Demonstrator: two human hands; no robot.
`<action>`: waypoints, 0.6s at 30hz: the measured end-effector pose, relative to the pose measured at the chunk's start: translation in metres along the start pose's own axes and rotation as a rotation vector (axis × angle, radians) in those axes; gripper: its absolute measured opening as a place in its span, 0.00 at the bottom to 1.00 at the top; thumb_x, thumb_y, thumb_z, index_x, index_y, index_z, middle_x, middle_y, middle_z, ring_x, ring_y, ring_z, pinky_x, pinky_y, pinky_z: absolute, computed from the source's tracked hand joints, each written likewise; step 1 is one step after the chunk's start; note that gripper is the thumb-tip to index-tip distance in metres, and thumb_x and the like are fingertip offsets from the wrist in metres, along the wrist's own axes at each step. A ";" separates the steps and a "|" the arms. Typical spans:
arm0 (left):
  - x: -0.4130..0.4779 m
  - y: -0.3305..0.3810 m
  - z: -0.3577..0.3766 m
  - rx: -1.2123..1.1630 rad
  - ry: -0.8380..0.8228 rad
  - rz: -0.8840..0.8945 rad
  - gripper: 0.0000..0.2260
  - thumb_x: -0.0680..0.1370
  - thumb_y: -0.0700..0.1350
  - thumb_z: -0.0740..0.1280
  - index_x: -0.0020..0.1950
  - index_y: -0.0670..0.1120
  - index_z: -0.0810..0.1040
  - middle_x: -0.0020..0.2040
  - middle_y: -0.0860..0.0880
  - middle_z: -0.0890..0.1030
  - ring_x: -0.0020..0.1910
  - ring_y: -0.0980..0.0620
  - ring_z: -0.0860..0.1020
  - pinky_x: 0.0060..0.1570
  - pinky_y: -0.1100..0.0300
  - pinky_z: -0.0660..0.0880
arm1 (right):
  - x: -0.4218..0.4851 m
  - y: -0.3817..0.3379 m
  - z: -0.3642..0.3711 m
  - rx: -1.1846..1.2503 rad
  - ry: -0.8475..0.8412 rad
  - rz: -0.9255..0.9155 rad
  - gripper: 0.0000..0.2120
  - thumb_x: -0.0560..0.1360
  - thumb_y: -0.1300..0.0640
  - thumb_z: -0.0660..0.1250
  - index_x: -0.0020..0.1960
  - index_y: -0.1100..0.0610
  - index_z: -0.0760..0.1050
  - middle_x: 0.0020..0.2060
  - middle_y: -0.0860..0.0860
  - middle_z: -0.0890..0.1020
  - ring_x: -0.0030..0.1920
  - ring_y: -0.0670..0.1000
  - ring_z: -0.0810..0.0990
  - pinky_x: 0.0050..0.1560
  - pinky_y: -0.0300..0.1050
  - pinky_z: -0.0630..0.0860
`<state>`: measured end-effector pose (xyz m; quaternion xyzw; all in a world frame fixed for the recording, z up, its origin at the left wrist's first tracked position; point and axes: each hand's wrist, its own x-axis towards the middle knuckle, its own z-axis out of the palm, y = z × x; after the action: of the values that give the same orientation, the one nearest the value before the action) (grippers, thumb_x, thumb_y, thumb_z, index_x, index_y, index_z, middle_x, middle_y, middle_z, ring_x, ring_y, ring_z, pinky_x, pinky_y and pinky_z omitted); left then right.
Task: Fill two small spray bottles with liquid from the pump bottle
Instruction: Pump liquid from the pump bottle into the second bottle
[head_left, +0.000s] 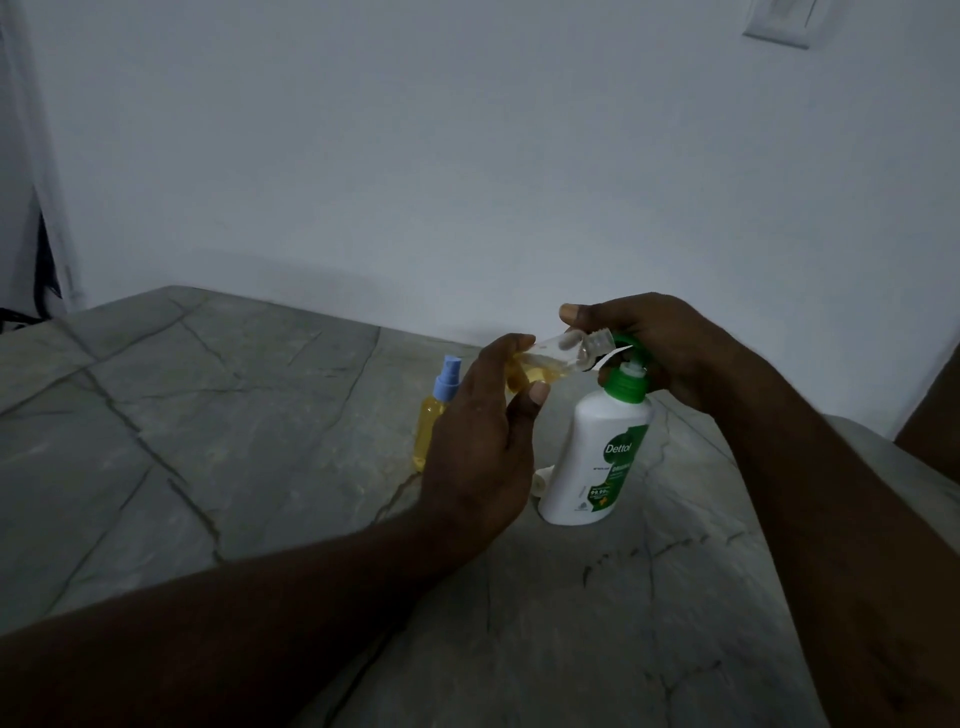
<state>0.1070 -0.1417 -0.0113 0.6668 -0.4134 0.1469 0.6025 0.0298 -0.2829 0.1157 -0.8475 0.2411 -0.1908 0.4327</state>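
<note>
Left hand (478, 447) grips the open spray bottle (550, 356), tipped sideways, mouth right at the spout; right hand (670, 348) curls over the pump bottle (597, 457) head, mostly hiding it; dim light, the liquid level is hard to read; the capped spray bottle (431, 421) stands on the stone table (208, 415) at left, half hidden; a small white piece (543, 480) peeks by the pump bottle's base

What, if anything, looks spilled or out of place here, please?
No spill shows. The left hand holds the open small bottle tipped almost sideways at the pump bottle nozzle, so its yellow liquid could run out.
</note>
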 end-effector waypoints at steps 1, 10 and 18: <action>0.000 0.000 0.000 0.000 0.002 0.001 0.20 0.83 0.60 0.56 0.74 0.57 0.63 0.64 0.51 0.78 0.51 0.45 0.82 0.46 0.46 0.83 | 0.001 0.000 0.001 0.007 0.001 0.008 0.20 0.70 0.41 0.74 0.50 0.56 0.86 0.45 0.56 0.88 0.40 0.52 0.80 0.51 0.52 0.76; 0.001 -0.001 0.001 -0.004 0.001 0.001 0.20 0.83 0.59 0.57 0.74 0.56 0.64 0.65 0.52 0.77 0.50 0.45 0.82 0.45 0.45 0.83 | 0.002 0.004 0.003 -0.003 0.017 -0.010 0.20 0.72 0.42 0.72 0.56 0.55 0.84 0.43 0.56 0.87 0.39 0.53 0.80 0.53 0.55 0.76; 0.001 -0.001 0.001 -0.008 0.000 0.003 0.20 0.83 0.60 0.56 0.74 0.57 0.63 0.67 0.52 0.76 0.53 0.42 0.82 0.46 0.43 0.83 | 0.001 0.000 -0.002 -0.038 0.002 -0.016 0.19 0.71 0.40 0.73 0.51 0.55 0.86 0.46 0.56 0.87 0.42 0.53 0.80 0.52 0.52 0.77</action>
<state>0.1080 -0.1429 -0.0115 0.6638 -0.4151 0.1461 0.6048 0.0296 -0.2847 0.1170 -0.8573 0.2383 -0.1905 0.4146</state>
